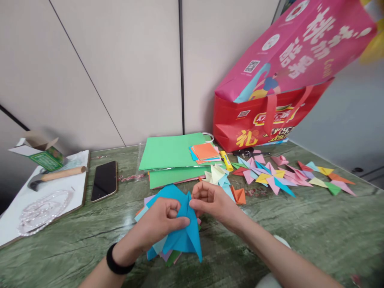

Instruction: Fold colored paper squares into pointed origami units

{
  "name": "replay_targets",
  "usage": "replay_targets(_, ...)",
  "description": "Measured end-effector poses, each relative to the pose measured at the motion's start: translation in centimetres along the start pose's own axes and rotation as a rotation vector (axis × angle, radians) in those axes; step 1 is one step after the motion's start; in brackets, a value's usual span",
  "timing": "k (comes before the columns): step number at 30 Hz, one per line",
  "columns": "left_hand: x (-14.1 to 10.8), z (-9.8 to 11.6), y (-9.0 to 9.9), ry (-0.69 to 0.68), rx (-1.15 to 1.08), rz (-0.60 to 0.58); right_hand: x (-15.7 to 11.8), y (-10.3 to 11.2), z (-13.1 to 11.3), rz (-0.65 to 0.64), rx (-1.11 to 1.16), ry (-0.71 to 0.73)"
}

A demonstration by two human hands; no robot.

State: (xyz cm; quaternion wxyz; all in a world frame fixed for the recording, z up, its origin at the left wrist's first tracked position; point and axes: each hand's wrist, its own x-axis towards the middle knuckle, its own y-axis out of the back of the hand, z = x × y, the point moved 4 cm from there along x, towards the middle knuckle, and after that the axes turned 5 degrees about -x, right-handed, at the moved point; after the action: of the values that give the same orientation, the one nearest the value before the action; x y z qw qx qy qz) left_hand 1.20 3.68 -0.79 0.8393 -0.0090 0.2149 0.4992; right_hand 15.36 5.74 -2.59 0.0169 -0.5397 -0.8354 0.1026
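Note:
A creased sheet of blue origami paper (180, 238) is held up between my two hands, its pointed folds hanging downward. My left hand (163, 216) pinches it near the middle, thumb lying across the front. With thumb and fingertips, my right hand (211, 202) grips the raised crease at its upper right. Under the blue sheet lies a fanned stack of coloured paper (172, 259), mostly covered by it. Just beyond my right hand are a pale yellow folded piece (215, 174) and an orange folded piece (239, 196).
Folded paper stars (271, 176) spread across the right. Green paper sheets (171, 150), small orange squares (205, 152) and a yellow glue stick (226, 161) lie behind. Leftward are a phone (104, 181), hammer (60, 174), bead string (45, 210) and small box (45, 158). A red bag (228, 124) stands behind.

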Motion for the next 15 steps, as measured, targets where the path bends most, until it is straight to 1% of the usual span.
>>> replay_targets(2, -0.04, -0.04, 0.05, 0.008, -0.026, 0.007, -0.06, -0.18, 0.09, -0.046, -0.012, -0.001)
replay_targets(4, -0.08, -0.06, 0.03, 0.022, -0.054, 0.003, -0.10, -0.28, 0.17, -0.060, -0.049, -0.015)
replay_targets(7, -0.11, 0.02, 0.01, 0.040, -0.077, -0.003, -0.08, -0.20, 0.13, -0.016, -0.090, -0.019)
replay_targets(10, -0.08, 0.17, -0.01, 0.042, -0.085, -0.016, -0.07, -0.03, 0.01, 0.028, -0.129, 0.012)
replay_targets(15, -0.01, 0.23, 0.08, 0.056, -0.068, 0.012, -0.19, 0.03, 0.01, 0.016, -0.192, 0.060)
